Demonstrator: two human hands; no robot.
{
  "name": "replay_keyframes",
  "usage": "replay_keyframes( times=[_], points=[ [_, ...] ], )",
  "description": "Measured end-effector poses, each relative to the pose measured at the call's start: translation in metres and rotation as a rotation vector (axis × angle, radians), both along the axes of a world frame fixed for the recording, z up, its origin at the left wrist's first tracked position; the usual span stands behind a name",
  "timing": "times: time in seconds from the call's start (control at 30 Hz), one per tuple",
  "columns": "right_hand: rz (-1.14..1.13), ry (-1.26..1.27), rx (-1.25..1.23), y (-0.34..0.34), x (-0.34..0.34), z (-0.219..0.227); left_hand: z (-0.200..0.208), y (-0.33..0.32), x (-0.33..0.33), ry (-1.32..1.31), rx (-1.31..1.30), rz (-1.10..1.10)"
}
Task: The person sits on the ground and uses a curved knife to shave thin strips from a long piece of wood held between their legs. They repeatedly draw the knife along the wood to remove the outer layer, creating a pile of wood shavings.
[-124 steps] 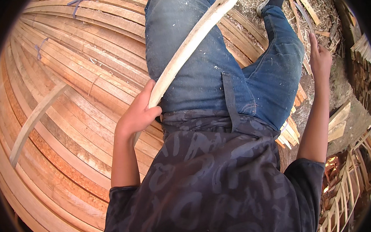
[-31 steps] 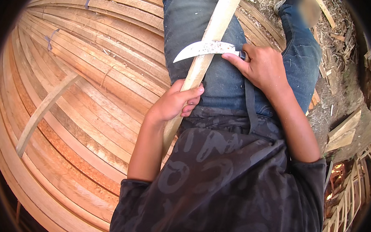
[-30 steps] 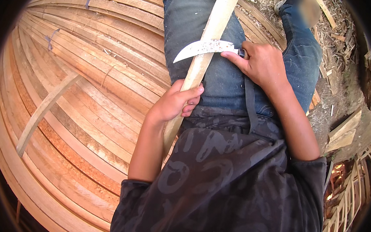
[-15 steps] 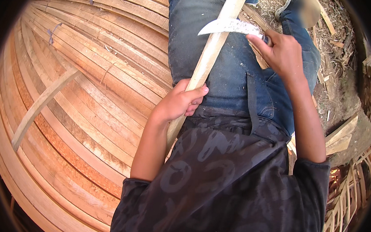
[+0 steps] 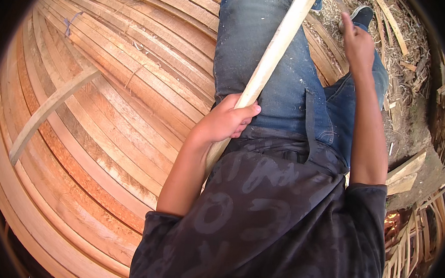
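Since half a second earlier, my right hand (image 5: 359, 49) had gone forward and outward, taking the knife (image 5: 339, 2) with it, so the blade that had lain across the stick (image 5: 277, 51) was now clear of it. My left hand (image 5: 227, 121) had kept its hold, fingers wrapped tightly round the stick and the thumb folded over the near side. My right fingers were curled in, with the thumb stretched forward towards the blade; I took them to be closed on the handle. The stick slanted forward and rightward from my left fist, over the jeans (image 5: 252, 55) on my thigh. Ahead of that fist it was pale and mostly smooth, with no bark that I could make out, so I judged the paring of that face well along. What was left I could only guess: the stretch within and behind my left fist, perhaps, and the underside. Shavings (image 5: 420, 61) littered the ground to the right of my right hand, though from which piece I couldn't say. The stick's far end was cut off above, its near end was lost behind my left forearm, most of the blade ran out of view, and my right hand hid the handle. Long wooden strips (image 5: 105, 168) spread out to the left of my left hand.
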State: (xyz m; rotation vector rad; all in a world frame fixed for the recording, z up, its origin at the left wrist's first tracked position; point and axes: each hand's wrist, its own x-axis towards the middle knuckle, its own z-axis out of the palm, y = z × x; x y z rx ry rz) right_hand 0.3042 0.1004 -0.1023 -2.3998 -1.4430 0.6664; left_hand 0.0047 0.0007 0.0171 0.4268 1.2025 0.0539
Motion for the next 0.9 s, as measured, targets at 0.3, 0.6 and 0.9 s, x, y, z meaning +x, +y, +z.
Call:
replay_keyframes(
  times=[0.3, 0.6, 0.9],
  points=[
    [0.251, 0.072, 0.079, -0.051, 0.028, 0.052, -0.002, 0.002, 0.008, 0.114, 0.127, -0.036],
    [0.599, -0.106, 0.183, -0.070, -0.042, 0.073, 0.004, -0.006, 0.026, 0.443, 0.505, -0.288],
    [-0.012, -0.240, -0.068, -0.007, 0.112, 0.032, 0.005, -0.010, 0.019, 0.445, 0.512, -0.313]
  ],
)
